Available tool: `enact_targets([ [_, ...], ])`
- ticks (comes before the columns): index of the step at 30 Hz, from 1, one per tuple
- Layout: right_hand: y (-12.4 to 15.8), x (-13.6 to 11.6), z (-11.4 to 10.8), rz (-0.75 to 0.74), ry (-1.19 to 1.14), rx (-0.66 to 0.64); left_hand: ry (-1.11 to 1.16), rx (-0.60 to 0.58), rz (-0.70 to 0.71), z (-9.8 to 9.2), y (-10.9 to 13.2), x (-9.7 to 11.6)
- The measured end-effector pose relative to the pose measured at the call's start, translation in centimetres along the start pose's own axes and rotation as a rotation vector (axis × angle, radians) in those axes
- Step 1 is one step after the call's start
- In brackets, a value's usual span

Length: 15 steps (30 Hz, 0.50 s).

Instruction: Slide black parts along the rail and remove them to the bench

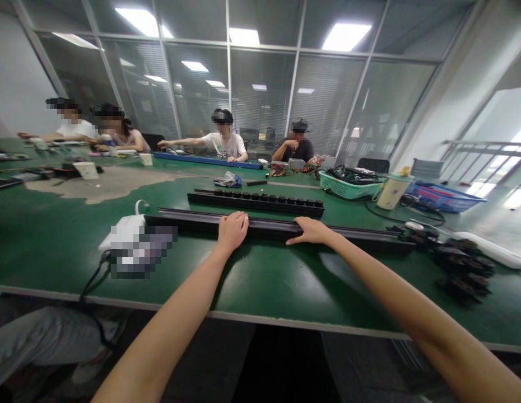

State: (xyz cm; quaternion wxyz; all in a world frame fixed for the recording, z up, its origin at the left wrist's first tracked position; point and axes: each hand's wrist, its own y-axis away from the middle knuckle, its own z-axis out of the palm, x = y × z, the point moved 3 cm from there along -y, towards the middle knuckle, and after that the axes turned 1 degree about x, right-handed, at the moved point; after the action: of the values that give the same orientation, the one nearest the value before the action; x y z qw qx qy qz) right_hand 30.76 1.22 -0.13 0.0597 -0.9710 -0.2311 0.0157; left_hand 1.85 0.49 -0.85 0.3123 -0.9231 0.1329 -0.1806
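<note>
A long black channel-shaped bar point(269, 228) lies crosswise on the green table in front of me. My left hand point(233, 229) is closed over its left-middle part, fingers curled across the top edge. To the right, my right hand point(313, 230) grips the same bar, thumb on the near side and fingers over the top; the far fingertips are hidden. Just beyond lies a second black bar point(256, 204) with a row of round black parts point(260, 196) along it. Several loose black parts point(464, 260) are heaped near the bar's right end.
A white box point(126, 232) and a blurred-out item point(145, 252) lie on the left. A green basket point(348, 187), a cream tumbler point(394, 190) and a blue basket point(449, 196) stand at the right. Crumpled cloth point(227, 179) lies further back. Several people sit across the table.
</note>
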Motion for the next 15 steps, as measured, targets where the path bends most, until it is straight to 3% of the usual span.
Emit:
enact_targets([
  [8, 0.2, -0.2, -2.2, 0.015, 0.031, 0.082, 0.021, 0.122, 0.061, -0.3, -0.1, 0.0],
  [15, 2.4, 1.9, -9.6, 0.123, 0.145, 0.185, 0.052, 0.256, 0.058, -2.7, -0.5, 1.0],
])
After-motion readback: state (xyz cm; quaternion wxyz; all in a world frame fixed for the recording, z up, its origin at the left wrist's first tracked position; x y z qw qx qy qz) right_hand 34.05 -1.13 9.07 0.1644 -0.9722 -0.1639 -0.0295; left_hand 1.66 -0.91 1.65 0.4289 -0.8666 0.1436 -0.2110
